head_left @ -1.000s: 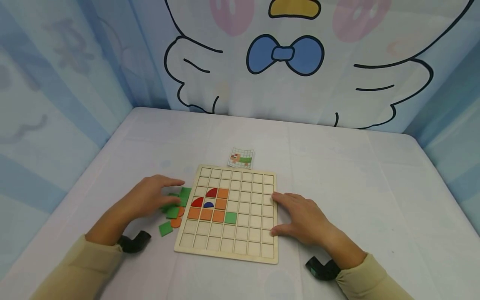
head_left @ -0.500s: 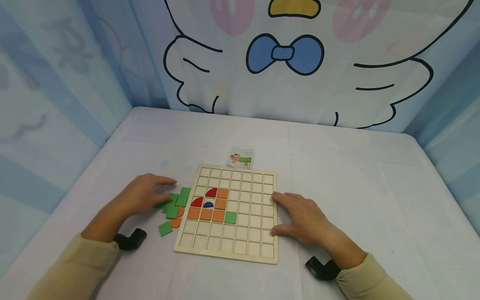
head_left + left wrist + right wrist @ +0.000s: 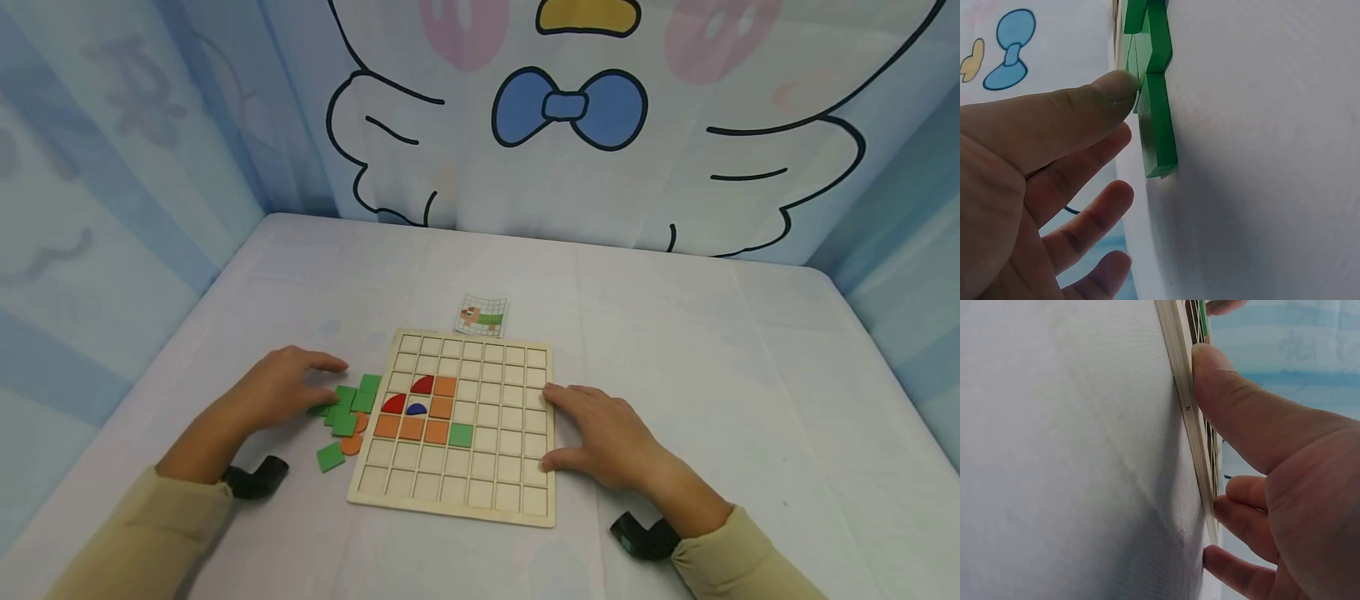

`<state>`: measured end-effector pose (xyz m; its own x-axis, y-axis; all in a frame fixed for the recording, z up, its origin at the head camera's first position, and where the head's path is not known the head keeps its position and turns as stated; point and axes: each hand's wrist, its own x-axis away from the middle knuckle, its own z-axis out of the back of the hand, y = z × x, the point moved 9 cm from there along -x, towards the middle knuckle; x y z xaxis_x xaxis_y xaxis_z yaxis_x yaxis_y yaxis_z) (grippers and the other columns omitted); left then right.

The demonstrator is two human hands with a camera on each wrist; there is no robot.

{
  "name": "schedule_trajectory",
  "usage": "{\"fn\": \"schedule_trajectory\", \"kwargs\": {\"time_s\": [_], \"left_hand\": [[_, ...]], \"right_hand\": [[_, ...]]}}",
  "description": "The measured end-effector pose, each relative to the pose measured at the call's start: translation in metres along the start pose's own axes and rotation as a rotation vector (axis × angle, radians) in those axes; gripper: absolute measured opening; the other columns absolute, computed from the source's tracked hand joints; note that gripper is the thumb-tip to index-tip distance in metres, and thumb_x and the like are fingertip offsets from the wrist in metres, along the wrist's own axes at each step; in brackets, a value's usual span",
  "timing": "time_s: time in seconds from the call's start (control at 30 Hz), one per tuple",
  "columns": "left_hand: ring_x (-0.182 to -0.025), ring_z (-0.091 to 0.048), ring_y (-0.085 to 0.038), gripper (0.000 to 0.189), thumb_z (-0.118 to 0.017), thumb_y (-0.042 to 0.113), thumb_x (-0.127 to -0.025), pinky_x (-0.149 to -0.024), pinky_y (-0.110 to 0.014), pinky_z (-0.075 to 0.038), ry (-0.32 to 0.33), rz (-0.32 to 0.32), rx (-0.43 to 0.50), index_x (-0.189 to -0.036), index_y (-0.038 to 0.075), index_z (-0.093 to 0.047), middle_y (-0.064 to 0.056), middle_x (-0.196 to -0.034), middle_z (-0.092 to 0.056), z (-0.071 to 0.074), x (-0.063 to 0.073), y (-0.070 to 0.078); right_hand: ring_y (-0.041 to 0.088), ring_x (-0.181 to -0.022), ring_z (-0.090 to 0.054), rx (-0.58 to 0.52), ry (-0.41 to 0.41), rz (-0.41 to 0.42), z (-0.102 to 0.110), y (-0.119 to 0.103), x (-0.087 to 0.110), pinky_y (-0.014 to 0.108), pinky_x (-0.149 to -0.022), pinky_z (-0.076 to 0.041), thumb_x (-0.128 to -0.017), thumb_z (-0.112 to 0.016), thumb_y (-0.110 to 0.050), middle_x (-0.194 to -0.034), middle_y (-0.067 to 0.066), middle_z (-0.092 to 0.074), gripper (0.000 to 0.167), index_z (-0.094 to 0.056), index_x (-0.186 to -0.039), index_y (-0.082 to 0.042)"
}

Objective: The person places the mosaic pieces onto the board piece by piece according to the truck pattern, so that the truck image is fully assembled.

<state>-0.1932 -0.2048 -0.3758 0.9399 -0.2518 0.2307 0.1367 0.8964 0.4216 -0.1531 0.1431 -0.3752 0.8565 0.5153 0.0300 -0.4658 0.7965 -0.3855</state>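
Observation:
A wooden grid board [image 3: 491, 492] lies flat on the table with red, orange, blue and green tiles set in several cells. Left of it is a loose pile of green square tiles [image 3: 345, 425], some overlapping, with two orange rounded pieces [image 3: 351, 446] among them. My left hand [image 3: 281, 390] is at the pile's outer side, fingers spread. In the left wrist view its thumb meets the edge of a green tile [image 3: 1159, 125], and nothing is pinched. My right hand [image 3: 603, 437] rests at the board's right edge, thumb and forefinger apart, thumb tip on the rim in the right wrist view.
A small picture card [image 3: 482, 317] with a coloured grid pattern lies just beyond the board's far edge. The white-covered table [image 3: 675, 333] meets a cartoon-printed curtain [image 3: 570, 183] at the back. Dark cameras [image 3: 258, 479] are strapped to both wrists.
My left hand has drawn back left, away from the board, uncovering more of the green tiles. The right hand and the board have stayed where they were.

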Motion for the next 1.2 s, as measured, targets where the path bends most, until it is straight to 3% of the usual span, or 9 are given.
{"fn": "schedule_trajectory", "kwargs": {"time_s": [0.6, 0.9, 1.2], "left_hand": [[-0.112, -0.057, -0.038, 0.033, -0.073, 0.012, -0.090, -0.095, -0.056, -0.046, 0.057, 0.030, 0.040, -0.120, 0.000, -0.067, -0.017, -0.116, -0.067, 0.0004, -0.0010, -0.0027], [-0.117, -0.054, -0.041, 0.034, -0.072, 0.011, -0.091, -0.097, -0.057, -0.045, 0.026, 0.024, 0.042, -0.123, 0.002, -0.067, -0.019, -0.122, -0.064, -0.0018, -0.0029, -0.0009], [-0.112, -0.056, -0.038, 0.030, -0.072, 0.010, -0.090, -0.095, -0.055, -0.046, 0.029, 0.018, 0.025, -0.118, 0.001, -0.068, -0.017, -0.116, -0.066, -0.0017, -0.0052, 0.0014]], "right_hand": [[0.036, -0.128, -0.051, 0.001, 0.003, -0.004, -0.0009, 0.0007, 0.0002, 0.060, -0.095, -0.043, -0.076, -0.082, -0.050, -0.142, 0.011, -0.055, 0.086, -0.052, -0.143, -0.006], [0.037, -0.128, -0.051, -0.001, 0.000, -0.002, -0.0008, -0.0001, 0.0004, 0.060, -0.095, -0.043, -0.077, -0.082, -0.050, -0.142, 0.011, -0.055, 0.085, -0.052, -0.143, -0.005], [0.037, -0.129, -0.051, -0.003, 0.000, 0.004, -0.0003, -0.0007, 0.0001, 0.060, -0.097, -0.042, -0.077, -0.082, -0.050, -0.142, 0.011, -0.055, 0.085, -0.052, -0.143, -0.005]]}}
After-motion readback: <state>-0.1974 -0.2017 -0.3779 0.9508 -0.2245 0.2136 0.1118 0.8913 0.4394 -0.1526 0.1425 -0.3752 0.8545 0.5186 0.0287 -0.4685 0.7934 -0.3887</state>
